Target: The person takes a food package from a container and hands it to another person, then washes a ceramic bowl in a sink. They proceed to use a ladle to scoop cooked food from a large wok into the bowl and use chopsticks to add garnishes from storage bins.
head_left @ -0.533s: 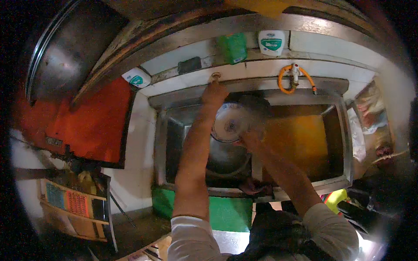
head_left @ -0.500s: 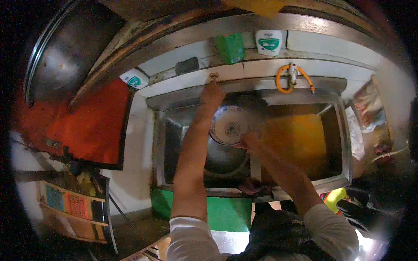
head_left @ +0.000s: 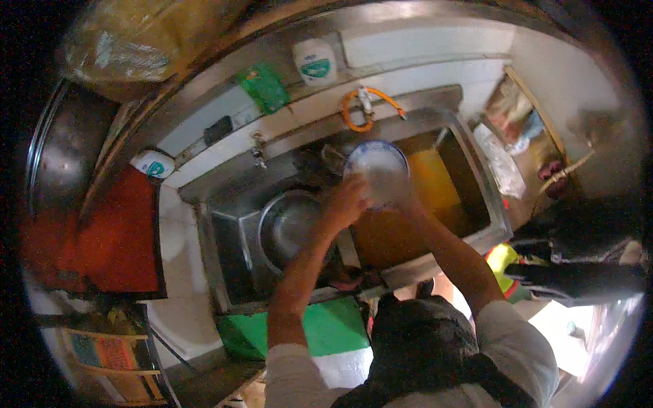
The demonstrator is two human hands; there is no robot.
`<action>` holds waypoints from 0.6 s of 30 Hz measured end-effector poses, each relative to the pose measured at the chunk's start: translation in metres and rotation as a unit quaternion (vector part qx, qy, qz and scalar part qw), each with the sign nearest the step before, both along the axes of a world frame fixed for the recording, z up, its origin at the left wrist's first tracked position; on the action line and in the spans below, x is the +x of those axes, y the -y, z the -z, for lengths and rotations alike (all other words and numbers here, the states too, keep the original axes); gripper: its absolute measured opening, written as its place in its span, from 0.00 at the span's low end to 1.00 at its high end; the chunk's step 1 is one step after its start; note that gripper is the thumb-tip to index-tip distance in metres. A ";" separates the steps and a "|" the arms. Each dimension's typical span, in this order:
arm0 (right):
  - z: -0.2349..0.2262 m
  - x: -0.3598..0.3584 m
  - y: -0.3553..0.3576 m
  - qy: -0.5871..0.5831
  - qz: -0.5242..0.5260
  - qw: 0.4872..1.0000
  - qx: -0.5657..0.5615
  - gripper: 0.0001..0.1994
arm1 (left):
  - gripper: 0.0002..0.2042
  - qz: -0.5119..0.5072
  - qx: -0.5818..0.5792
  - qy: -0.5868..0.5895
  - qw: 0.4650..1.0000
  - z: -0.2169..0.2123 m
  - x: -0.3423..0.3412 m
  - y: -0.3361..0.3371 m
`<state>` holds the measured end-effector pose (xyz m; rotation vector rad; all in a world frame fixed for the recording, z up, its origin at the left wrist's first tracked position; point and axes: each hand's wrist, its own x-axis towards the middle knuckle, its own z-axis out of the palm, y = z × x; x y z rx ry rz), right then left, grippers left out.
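Note:
A white plate [head_left: 378,158] with a blue patterned rim is held over the divider and right basin of the metal sink [head_left: 445,253]. My right hand [head_left: 403,196] grips its near right side, though motion smears the fingers. My left hand [head_left: 350,201] is closed at the plate's near left edge, fingers curled against it. To the left, below a wall tap [head_left: 258,151], a round metal bowl [head_left: 286,228] sits in the left basin. Yellowish-brown water [head_left: 435,185] fills much of the right basin.
An orange hose [head_left: 348,112] hangs from a second tap behind the sink. White bottles [head_left: 315,62], a green packet [head_left: 265,88] and a dark block [head_left: 219,130] stand along the ledge. A dark reddish cloth [head_left: 347,277] lies at the front edge.
My left hand has left the left tap and come down to the plate. The plate has moved right, from above the left basin toward the right one. The view has turned.

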<state>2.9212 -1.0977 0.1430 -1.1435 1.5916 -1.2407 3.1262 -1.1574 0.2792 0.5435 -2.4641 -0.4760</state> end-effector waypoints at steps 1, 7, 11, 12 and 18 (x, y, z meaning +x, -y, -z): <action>0.015 -0.025 -0.007 -0.112 -0.008 0.992 -0.063 0.27 | 0.18 0.001 0.087 0.097 0.992 -0.001 -0.031 -0.029; -0.093 -0.057 -0.045 -0.027 0.136 0.990 -0.029 0.29 | 0.24 -0.037 0.203 -0.013 0.978 0.081 -0.078 -0.060; -0.105 -0.117 -0.089 -0.078 0.237 0.968 -0.027 0.30 | 0.26 0.006 -0.032 0.309 0.951 -0.059 -0.154 -0.112; -0.105 -0.128 -0.097 -0.090 0.225 0.970 -0.035 0.31 | 0.26 0.014 -0.046 0.321 0.946 -0.058 -0.160 -0.117; -0.108 -0.182 -0.136 -0.134 0.190 0.973 -0.012 0.33 | 0.26 0.105 -0.051 0.299 0.947 -0.024 -0.198 -0.143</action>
